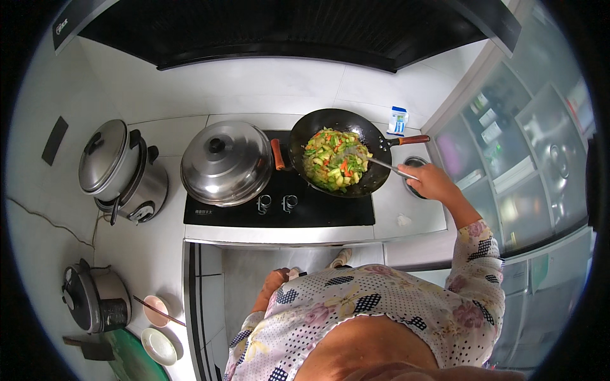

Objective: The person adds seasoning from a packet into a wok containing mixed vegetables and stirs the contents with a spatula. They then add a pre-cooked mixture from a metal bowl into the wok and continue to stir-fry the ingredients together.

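My right hand point(431, 182) is closed around the metal handle of a cooking utensil point(391, 168), whose far end is in the chopped green and orange vegetables point(336, 162). They lie in a black wok point(376, 183) on the right side of the gas hob point(324, 212); its wood-tipped handle points right. Left of it, a large pan under a domed steel lid point(226, 162) covers the other side of the hob. My left hand point(276, 280) hangs low by my body, its fingers curled; whether it holds anything cannot be told.
A round metal container point(415, 162) and a blue-white packet point(397, 121) are right of the wok. Left stand a rice cooker point(155, 185) with a lidded pot point(102, 162), an electric pressure cooker point(97, 300), bowls point(158, 346), a cleaver point(97, 351) and a green board point(133, 355). The range hood point(276, 33) overhangs.
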The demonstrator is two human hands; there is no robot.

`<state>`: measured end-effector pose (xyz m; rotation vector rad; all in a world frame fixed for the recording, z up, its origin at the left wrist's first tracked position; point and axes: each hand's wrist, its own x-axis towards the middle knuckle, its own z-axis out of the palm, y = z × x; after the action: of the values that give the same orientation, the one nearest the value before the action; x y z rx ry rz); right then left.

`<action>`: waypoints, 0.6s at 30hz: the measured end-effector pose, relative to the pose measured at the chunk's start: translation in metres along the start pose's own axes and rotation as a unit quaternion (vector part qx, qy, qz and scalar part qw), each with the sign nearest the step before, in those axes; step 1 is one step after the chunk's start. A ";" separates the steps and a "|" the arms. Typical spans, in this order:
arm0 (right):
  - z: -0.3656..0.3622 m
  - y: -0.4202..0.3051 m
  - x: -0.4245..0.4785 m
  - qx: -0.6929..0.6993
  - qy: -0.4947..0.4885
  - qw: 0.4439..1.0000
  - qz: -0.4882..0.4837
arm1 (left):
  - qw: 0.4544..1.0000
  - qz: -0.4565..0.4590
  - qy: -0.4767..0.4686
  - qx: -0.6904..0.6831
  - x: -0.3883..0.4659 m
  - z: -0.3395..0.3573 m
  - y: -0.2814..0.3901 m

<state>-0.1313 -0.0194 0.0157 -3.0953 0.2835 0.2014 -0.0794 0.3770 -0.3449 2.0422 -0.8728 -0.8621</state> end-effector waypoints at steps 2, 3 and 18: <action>0.020 0.022 0.007 0.105 0.065 0.992 0.012 | 1.000 -0.018 -0.004 0.001 0.009 0.007 -0.008; 0.032 0.034 0.011 0.157 0.096 0.983 0.021 | 1.000 -0.012 0.006 0.008 0.014 0.010 -0.010; 0.050 -0.002 0.037 0.621 -0.096 0.746 0.220 | 0.998 -0.054 -0.012 -0.004 -0.001 -0.002 0.001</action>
<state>-0.1014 -0.0219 -0.0381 -1.6248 0.7480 0.2063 -0.0781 0.3778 -0.3427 2.0912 -0.7767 -0.9498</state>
